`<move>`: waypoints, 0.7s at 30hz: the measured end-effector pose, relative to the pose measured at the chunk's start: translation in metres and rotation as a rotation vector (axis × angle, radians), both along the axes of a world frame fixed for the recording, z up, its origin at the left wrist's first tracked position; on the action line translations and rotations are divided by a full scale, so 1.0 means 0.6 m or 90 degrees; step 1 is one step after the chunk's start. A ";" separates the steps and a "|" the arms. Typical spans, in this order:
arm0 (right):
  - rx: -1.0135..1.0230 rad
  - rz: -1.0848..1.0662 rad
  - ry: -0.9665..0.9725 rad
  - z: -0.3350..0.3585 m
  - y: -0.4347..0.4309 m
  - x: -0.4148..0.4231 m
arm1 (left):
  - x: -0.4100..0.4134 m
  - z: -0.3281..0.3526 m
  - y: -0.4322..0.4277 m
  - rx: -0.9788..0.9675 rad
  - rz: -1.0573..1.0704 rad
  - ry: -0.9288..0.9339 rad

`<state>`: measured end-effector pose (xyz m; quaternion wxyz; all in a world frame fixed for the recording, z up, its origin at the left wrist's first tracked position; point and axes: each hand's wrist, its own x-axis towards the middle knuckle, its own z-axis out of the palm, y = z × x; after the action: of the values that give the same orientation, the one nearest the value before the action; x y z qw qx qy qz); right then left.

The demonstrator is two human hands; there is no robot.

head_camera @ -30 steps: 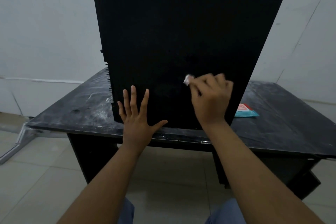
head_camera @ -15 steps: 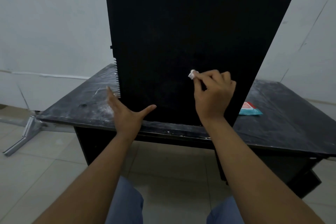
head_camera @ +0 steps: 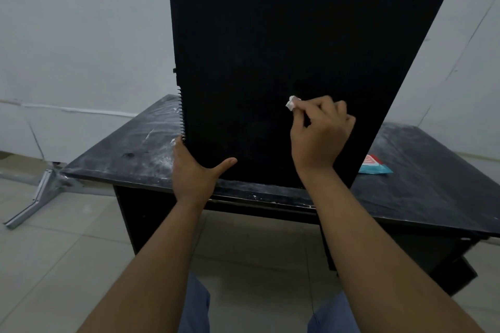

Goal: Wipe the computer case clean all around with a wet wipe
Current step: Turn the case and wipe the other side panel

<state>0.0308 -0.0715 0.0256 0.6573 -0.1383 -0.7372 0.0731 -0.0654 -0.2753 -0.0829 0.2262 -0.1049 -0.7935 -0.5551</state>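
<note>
A tall black computer case (head_camera: 270, 48) stands upright on a dusty black table (head_camera: 422, 186), its broad side panel facing me. My right hand (head_camera: 322, 135) pinches a small crumpled white wet wipe (head_camera: 291, 103) against the lower middle of that panel. My left hand (head_camera: 194, 167) grips the case's lower left corner, thumb laid across the panel and fingers hidden round the vented left edge.
A red and teal wet wipe pack (head_camera: 374, 166) lies on the table just right of the case. A metal bracket (head_camera: 35, 200) lies on the tiled floor at the left. White walls stand close behind the table.
My left hand slid from lying flat on the panel to the lower left corner and wrapped round the edge. My right hand with the wipe stayed on the panel's lower middle.
</note>
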 end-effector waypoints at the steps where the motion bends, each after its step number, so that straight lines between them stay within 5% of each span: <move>1: -0.008 0.013 -0.008 -0.015 -0.009 -0.003 | 0.001 0.001 0.000 0.001 0.004 0.000; 6: 0.215 0.067 -0.229 -0.136 -0.031 -0.001 | 0.002 0.003 0.003 -0.014 0.033 -0.007; 8: 0.255 0.045 -0.211 -0.113 -0.022 -0.005 | -0.001 0.002 0.003 -0.015 0.035 -0.004; 15: -0.014 0.039 0.019 -0.037 -0.016 -0.016 | -0.010 -0.006 0.000 -0.030 0.037 -0.017; 21: 0.304 0.076 -0.200 -0.106 -0.035 -0.017 | -0.010 0.002 -0.001 0.011 0.036 -0.015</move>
<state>0.0204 -0.0924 -0.0379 0.5438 0.0544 -0.8330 -0.0861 -0.0715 -0.2762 -0.0816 0.2336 -0.0736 -0.7939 -0.5565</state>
